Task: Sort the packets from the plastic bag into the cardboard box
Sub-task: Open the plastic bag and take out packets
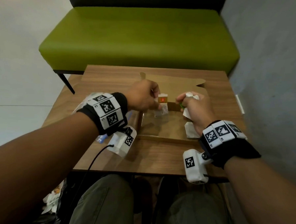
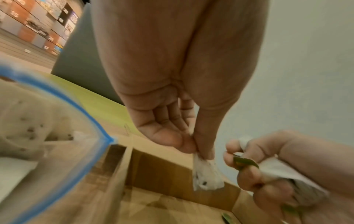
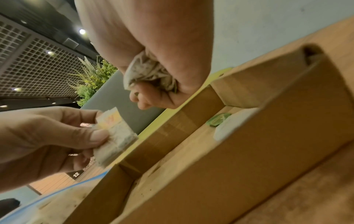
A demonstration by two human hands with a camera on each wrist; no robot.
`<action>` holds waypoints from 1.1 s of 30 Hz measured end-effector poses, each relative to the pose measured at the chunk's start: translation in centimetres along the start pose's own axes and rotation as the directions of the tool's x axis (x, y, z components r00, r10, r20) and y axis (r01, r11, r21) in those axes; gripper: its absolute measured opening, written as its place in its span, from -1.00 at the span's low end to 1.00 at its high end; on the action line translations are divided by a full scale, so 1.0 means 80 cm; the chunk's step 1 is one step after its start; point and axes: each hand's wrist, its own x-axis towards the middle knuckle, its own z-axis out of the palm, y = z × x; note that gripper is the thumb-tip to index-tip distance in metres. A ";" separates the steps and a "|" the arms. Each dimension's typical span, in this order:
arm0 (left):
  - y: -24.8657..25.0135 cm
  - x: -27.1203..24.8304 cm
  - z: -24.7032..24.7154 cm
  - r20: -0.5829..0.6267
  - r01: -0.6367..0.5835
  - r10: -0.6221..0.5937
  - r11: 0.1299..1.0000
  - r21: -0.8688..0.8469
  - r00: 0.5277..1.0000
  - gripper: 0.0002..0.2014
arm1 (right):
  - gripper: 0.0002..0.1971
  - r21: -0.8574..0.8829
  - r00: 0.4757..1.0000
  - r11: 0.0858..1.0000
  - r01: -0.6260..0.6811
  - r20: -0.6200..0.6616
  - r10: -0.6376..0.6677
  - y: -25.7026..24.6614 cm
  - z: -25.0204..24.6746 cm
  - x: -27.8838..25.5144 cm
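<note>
Head view: left hand [image 1: 143,96] pinches a speckled packet [image 1: 162,102] over the cardboard box [image 1: 161,138] — right hand [image 1: 195,107], beside it, clutches several. Best lower before letting go; plastic bag [image 2: 57,136] lies under the left wrist.

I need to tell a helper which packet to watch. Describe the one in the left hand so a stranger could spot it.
Start at the open cardboard box on the wooden table. Above its far left part, the left hand pinches a small white packet that hangs from the fingertips. Unlike the crumpled white packets bunched in the right hand, it carries an orange label.
</note>
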 end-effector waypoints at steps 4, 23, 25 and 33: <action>-0.010 -0.001 -0.013 -0.039 -0.014 0.014 1.000 0.001 0.999 -0.74 | -0.87 -0.017 0.998 0.999 0.031 0.064 -0.030 -0.007 0.014 0.000; -0.017 -0.010 -0.016 -0.265 -0.151 0.158 0.987 0.047 0.951 -0.90 | -0.89 -0.026 0.974 0.974 0.226 -0.032 -0.226 -0.014 0.029 0.000; -0.017 -0.011 -0.015 -0.279 -0.148 0.161 0.987 0.069 0.947 -0.90 | -0.85 0.006 0.979 0.979 0.203 -0.001 -0.203 -0.014 0.030 0.000; -0.021 -0.010 -0.007 -0.285 -0.189 0.186 0.982 0.017 0.940 -0.91 | -0.84 0.137 0.989 0.981 0.135 0.038 -0.142 -0.009 0.038 -0.005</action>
